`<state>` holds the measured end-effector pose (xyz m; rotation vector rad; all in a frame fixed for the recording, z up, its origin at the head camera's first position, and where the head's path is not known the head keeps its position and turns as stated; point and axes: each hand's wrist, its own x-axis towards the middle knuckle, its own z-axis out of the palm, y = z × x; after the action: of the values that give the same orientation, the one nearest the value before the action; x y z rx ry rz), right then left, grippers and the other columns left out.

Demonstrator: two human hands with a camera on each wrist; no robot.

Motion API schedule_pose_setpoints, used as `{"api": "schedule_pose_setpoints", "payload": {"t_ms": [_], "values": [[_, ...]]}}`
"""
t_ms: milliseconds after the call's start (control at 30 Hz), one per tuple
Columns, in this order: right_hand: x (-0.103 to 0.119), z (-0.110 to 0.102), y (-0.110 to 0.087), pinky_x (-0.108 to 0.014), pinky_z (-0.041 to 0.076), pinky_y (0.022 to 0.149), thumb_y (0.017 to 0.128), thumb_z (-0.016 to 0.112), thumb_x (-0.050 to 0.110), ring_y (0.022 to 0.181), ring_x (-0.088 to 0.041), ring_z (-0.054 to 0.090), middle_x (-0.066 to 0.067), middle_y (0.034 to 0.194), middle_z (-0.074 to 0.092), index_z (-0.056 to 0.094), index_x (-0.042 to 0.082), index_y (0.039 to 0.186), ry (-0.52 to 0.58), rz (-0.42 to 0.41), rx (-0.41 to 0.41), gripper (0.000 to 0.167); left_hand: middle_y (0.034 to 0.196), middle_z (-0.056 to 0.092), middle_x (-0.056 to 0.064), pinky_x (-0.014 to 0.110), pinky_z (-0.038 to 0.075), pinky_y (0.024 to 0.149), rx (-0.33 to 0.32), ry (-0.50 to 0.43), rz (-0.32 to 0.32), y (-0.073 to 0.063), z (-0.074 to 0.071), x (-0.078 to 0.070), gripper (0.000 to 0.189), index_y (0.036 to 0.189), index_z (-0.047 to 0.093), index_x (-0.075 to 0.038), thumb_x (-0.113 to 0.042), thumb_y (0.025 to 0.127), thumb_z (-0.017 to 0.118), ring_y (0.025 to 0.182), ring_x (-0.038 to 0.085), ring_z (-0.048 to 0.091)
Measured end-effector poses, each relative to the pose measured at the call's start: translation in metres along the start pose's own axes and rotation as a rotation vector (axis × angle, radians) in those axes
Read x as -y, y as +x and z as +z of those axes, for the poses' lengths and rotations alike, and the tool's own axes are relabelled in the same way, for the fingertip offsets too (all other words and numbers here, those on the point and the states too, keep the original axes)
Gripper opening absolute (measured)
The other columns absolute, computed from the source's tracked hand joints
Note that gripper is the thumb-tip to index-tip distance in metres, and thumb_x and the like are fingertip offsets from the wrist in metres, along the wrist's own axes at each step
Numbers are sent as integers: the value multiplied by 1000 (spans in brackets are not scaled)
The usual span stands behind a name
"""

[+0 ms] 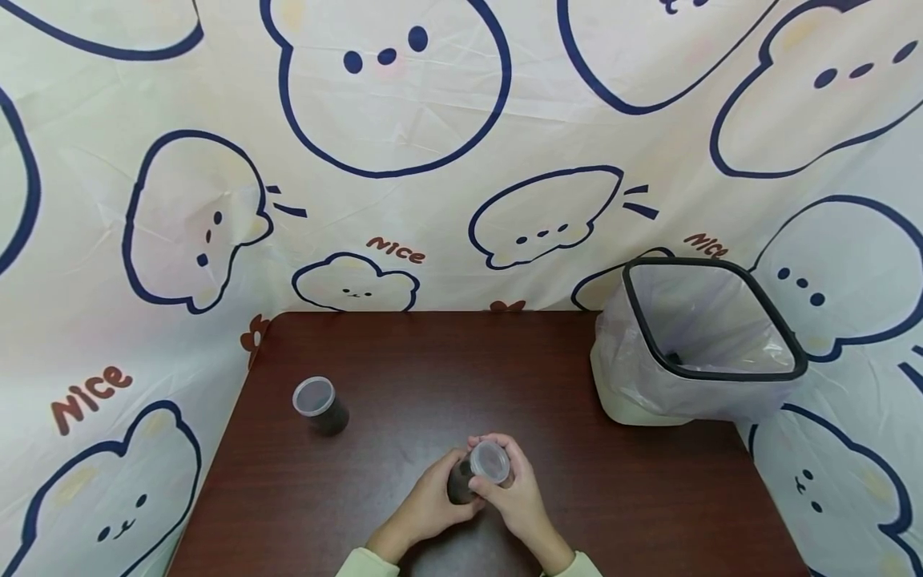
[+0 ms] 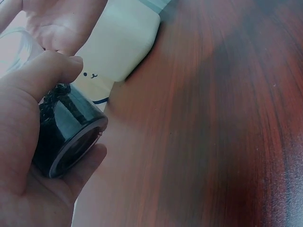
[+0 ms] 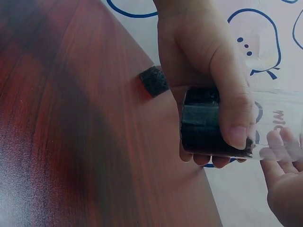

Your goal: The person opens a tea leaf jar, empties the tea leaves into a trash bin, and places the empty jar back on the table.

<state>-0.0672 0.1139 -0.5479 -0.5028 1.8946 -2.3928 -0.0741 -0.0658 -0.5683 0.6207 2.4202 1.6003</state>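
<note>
A clear plastic jar (image 3: 199,123) with dark contents in its lower part is held up off the table, tilted, between both hands. My left hand (image 1: 433,501) grips its dark lower part, thumb on one side and fingers on the other. Around the clear upper end, by the translucent lid (image 1: 490,462), my right hand (image 1: 521,490) curls its fingers and thumb. In the left wrist view the jar's base (image 2: 78,146) points toward the table. A second similar jar (image 1: 329,417) with a pale lid stands upright on the table at the left, apart from both hands.
A bin (image 1: 634,413) with a dark rim and a clear bag liner stands at the table's back right; something small and dark lies inside. The brown table (image 1: 461,361) is backed by a patterned cloth (image 1: 447,216).
</note>
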Motion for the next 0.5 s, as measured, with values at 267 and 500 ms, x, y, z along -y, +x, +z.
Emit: {"api": "schedule_pose_setpoints", "payload": {"t_ms": [267, 500], "values": [[-1, -2, -1, -34, 45, 106, 89, 77, 3, 128, -25, 58, -42, 133, 51, 47, -12, 129, 0, -6, 15, 53, 114, 65, -3, 30, 49, 87, 21, 4, -21, -1, 0, -1, 50, 120, 56, -16, -15, 80, 85, 99, 8, 60], [-1, -5, -4, -31, 45, 106, 90, 76, 2, 128, -19, 58, -38, 135, 52, 47, -12, 132, -3, 7, 42, 53, 113, 66, -4, 29, 49, 88, 51, 0, -27, -2, -2, 0, 50, 120, 57, -17, -16, 80, 86, 100, 8, 60]]}}
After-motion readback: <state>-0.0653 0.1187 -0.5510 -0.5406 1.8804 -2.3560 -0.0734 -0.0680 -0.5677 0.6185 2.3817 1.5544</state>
